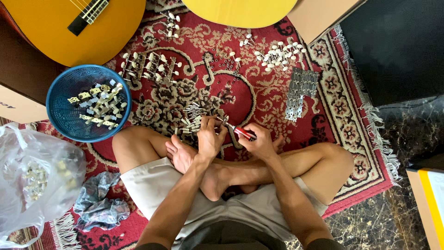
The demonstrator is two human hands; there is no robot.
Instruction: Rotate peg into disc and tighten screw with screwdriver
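Far left, near the rug's (370, 153) left edge: blue basket (62, 109) part-filled with assembled tuners, seemingly the finished share. Mid-rug: loose tuner parts (150, 67) and metal plates (300, 92) unassembled, so plenty left. Centre front: left hand (210, 139) curled, pinching small tuner piece (217, 121) at fingertips. Right hand (261, 143) closed around red-handled screwdriver (244, 133), tip touching that piece.

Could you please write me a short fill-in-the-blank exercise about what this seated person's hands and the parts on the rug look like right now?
1. The right hand holds a screwdriver with a ____ handle.
2. The left hand pinches a small ____ part.
3. The basket holding tuners is ____ in colour.
4. The person sits ____-legged on the rug.

Missing words: red; metal; blue; cross
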